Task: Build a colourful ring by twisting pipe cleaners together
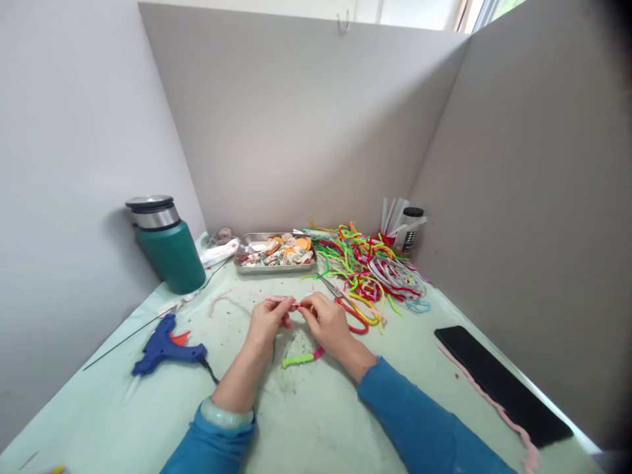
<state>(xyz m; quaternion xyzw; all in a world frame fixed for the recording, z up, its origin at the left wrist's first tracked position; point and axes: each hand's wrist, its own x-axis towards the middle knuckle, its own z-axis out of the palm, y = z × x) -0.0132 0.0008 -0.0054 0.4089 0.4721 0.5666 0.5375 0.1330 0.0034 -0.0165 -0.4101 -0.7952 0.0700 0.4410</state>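
Observation:
Fingertips of my left hand point(270, 322) and my right hand point(326, 322) meet over the middle of the table, both closed in a pinch. Between them is a fuzzy pink pipe cleaner point(247, 293), whose pale, loose end trails leftward from my left hand. A small red or deep pink bit shows at the pinch, mostly covered by my fingers. Below my right hand, a bright green and pink pipe-cleaner piece point(299, 360) sticks out; I cannot tell whether it joins what I hold. Just right of that hand are red-handled scissors point(356, 322).
A blue glue gun point(168, 349) and green bottle point(172, 253) stand left. Behind my hands are a metal tray point(276, 268) of patterned pieces and a heap of pipe cleaners point(360, 257). A black phone point(498, 382) lies right beside a pink strand point(486, 398). Grey panels point(306, 131) enclose the table.

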